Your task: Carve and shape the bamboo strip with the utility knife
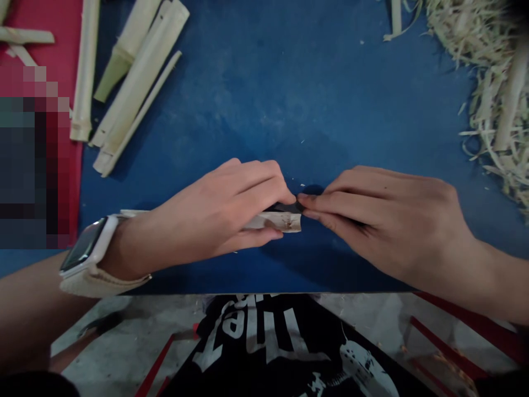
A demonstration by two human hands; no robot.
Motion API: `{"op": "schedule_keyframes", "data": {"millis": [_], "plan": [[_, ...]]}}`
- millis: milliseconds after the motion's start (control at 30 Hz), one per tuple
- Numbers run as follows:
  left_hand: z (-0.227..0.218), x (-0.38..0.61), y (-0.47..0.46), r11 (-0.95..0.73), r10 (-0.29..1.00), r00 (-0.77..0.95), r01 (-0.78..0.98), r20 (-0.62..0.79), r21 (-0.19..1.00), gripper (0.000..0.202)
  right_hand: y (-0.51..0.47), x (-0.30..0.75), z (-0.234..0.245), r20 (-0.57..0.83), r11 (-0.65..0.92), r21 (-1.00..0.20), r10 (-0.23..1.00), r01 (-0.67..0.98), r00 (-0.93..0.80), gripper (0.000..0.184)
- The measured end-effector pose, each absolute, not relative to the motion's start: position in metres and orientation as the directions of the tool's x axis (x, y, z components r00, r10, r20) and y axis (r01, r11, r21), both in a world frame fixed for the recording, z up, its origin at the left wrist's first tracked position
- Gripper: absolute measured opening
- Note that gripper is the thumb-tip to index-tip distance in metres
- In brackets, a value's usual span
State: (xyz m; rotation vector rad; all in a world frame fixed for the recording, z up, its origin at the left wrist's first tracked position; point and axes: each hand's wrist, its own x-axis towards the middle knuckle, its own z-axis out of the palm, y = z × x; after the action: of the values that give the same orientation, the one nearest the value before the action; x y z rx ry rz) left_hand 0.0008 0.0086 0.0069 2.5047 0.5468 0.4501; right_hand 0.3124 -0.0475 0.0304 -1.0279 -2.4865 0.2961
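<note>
My left hand [231,198], palm down, grips a split bamboo piece [292,221] that lies lengthwise near the table's front edge. The thumb presses on its near side and the fingers reach over the far side. Most of the bamboo is hidden under the hand and wrist; its right end shows a rough knot. Between the fingertips of my right hand [380,207] is the end of a thin dark blade-like piece [289,208], which lies along the bamboo's far edge. The fingertips of both hands nearly meet there, and the dark piece's exact kind cannot be made out.
Several split bamboo lengths [140,82] lie at the far left of the blue table [289,99]. A heap of pale shavings [483,71] covers the right edge. On the left is a red surface [61,33] with more bamboo, beside a pixelated patch.
</note>
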Motion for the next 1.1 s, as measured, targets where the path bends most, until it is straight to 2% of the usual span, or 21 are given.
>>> {"op": "schedule_keyframes", "data": {"millis": [67,200,367,500,633,733,867,967,1067,1100], "plan": [[0.008,-0.001,0.007,-0.799,0.457,0.859,0.284,0.23,0.53,0.026,-0.046,0.319,0.032,0.278,0.731,-0.339,0.679,0.593,-0.679,0.013],[0.009,-0.003,0.003,-0.819,0.487,0.832,0.329,0.266,0.47,0.026,-0.038,0.333,0.034,0.227,0.789,-0.279,0.608,0.548,-0.761,0.023],[0.008,-0.001,0.006,-0.784,0.521,0.824,0.358,0.223,0.508,0.044,-0.011,0.358,0.038,0.248,0.812,-0.296,0.574,0.503,-0.78,0.025],[0.009,0.0,0.011,-0.854,0.409,0.878,0.273,0.247,0.442,0.037,0.009,0.385,0.039,0.299,0.834,-0.219,0.551,0.506,-0.779,0.033],[0.018,-0.005,0.018,-0.886,0.302,0.932,0.197,0.2,0.419,0.028,0.013,0.389,0.032,0.39,0.924,-0.169,0.382,0.342,-0.838,0.041],[0.022,-0.01,0.027,-0.858,0.266,0.956,0.175,0.126,0.483,0.032,0.012,0.373,0.028,0.363,0.941,-0.193,0.333,0.279,-0.87,0.035],[0.015,-0.013,0.035,-0.753,0.319,0.942,0.184,0.107,0.631,0.032,0.016,0.357,0.026,0.245,0.956,-0.134,0.286,0.259,-0.926,0.051],[0.01,-0.013,0.037,-0.721,0.346,0.934,0.208,0.083,0.66,0.035,0.022,0.357,0.025,0.194,0.969,-0.085,0.245,0.233,-0.95,0.053],[0.009,-0.012,0.036,-0.722,0.348,0.933,0.204,0.092,0.662,0.037,0.024,0.361,0.021,0.204,0.976,-0.041,0.216,0.212,-0.955,0.04],[0.009,-0.011,0.036,-0.72,0.351,0.931,0.197,0.104,0.665,0.034,0.023,0.362,0.02,0.215,0.977,-0.022,0.211,0.211,-0.954,0.045]]}}
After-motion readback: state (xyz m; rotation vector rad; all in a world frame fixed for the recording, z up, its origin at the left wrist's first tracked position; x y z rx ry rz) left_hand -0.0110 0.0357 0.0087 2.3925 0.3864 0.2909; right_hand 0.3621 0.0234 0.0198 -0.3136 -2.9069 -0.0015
